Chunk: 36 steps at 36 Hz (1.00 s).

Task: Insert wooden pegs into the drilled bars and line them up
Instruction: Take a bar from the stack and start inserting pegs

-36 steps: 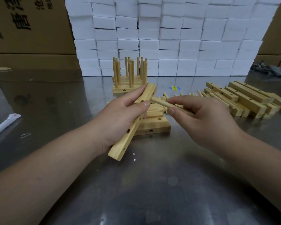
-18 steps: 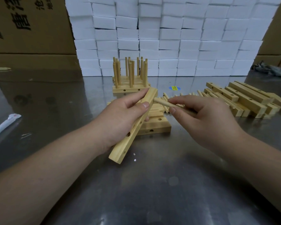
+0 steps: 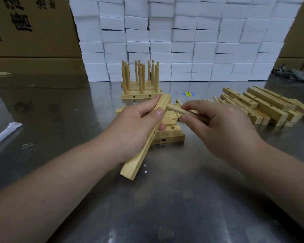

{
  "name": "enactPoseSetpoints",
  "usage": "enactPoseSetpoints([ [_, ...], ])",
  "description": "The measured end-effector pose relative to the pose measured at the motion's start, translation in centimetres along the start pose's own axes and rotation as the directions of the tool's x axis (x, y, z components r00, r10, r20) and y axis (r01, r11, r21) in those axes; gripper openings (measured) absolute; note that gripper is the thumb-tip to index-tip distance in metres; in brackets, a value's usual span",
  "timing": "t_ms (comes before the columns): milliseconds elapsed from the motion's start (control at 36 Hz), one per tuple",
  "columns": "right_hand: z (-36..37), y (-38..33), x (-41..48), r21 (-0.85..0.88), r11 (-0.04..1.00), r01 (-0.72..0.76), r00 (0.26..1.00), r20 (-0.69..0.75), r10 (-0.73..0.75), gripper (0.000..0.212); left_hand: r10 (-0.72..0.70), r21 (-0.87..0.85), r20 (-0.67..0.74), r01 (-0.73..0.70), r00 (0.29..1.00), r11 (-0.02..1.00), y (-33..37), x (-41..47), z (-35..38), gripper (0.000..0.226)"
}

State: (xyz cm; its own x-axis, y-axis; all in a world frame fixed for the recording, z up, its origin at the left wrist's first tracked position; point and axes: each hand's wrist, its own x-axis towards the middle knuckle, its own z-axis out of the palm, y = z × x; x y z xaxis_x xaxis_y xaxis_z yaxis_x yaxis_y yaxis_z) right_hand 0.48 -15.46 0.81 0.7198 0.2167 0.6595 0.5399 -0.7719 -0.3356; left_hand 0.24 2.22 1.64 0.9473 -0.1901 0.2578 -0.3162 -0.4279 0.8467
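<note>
Left hand: I have the left hand (image 3: 135, 125) wrapped round one drilled bar (image 3: 135, 163), thumb on top. The bar is up off the table (image 3: 165, 199), tilted, with its far end pointing away from me.
Right hand: I have the right hand (image 3: 218, 127) pinching one wooden peg (image 3: 175, 109) between thumb and fingers.
Where the peg is: its tip touches the side of the bar near the far end. I cannot tell if it is in a hole yet.
Done: at the back stands a neat group of finished bars (image 3: 140, 95) with many pegs sticking straight up.
In the middle: a few flat bars (image 3: 172, 135) lie under my hands with holes showing and no pegs that I can see.
Left to do: a big pile of empty bars (image 3: 263, 106) waits on the right, with loose pegs (image 3: 216, 99) beside it. I think there is a lot of work left.
Writing on the box: the cardboard box (image 3: 25, 23) has big black Chinese letters, cut off at the edge. I cannot read them.
Sticker: a small blue and yellow sticker (image 3: 188, 93) is on the table, too tiny to read.
White blocks: the wall of white blocks (image 3: 182, 41) has no writing that I can see.
</note>
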Motion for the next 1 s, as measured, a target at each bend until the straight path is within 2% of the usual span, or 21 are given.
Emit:
enactPoseSetpoints([
  [56,0.0,-0.1,0.0,-0.071,0.996,0.053,0.998,-0.038,-0.056,0.020,0.001,0.003,0.001,-0.001,1.000,1.000,0.0,0.0,0.0,0.037],
  [167,0.2,-0.6,-0.1,-0.134,0.986,0.104,0.991,-0.069,-0.114,0.023,-0.003,-0.002,-0.002,0.003,1.000,1.000,0.0,0.0,-0.1,0.037],
  [361,0.2,-0.8,-0.3,-0.156,0.984,0.083,0.997,0.008,-0.083,0.029,0.031,0.037,0.009,-0.032,0.999,0.999,-0.2,0.1,-0.3,0.040],
  [444,0.2,-1.0,-0.3,-0.014,0.998,-0.063,0.996,0.067,0.063,0.038,0.042,0.020,0.012,-0.042,0.999,0.999,-0.2,0.0,-0.3,0.040],
  [556,0.3,-0.5,-0.2,0.225,0.950,-0.215,0.970,0.161,0.181,0.012,0.055,0.017,0.026,-0.056,0.998,0.998,-0.2,0.0,-0.4,0.040],
  [639,0.2,-0.4,0.1,0.410,0.844,-0.347,0.934,0.235,0.269,0.017,0.057,0.020,0.036,-0.058,0.998,0.998,-0.2,0.1,-0.5,0.041],
  [722,0.3,0.0,0.2,0.514,0.717,-0.471,0.881,0.315,0.353,0.024,0.062,0.022,0.032,-0.063,0.998,0.998,-0.2,0.1,-0.5,0.041],
  [833,0.4,0.4,0.4,0.574,0.638,-0.513,0.857,0.374,0.354,0.025,0.072,0.026,0.030,-0.073,0.997,0.997,-0.3,0.1,-0.5,0.040],
  [1000,0.7,0.4,0.5,0.596,0.623,-0.507,0.862,0.355,0.362,0.023,0.071,0.047,0.028,-0.072,0.997,0.996,-0.4,0.3,-0.5,0.038],
])
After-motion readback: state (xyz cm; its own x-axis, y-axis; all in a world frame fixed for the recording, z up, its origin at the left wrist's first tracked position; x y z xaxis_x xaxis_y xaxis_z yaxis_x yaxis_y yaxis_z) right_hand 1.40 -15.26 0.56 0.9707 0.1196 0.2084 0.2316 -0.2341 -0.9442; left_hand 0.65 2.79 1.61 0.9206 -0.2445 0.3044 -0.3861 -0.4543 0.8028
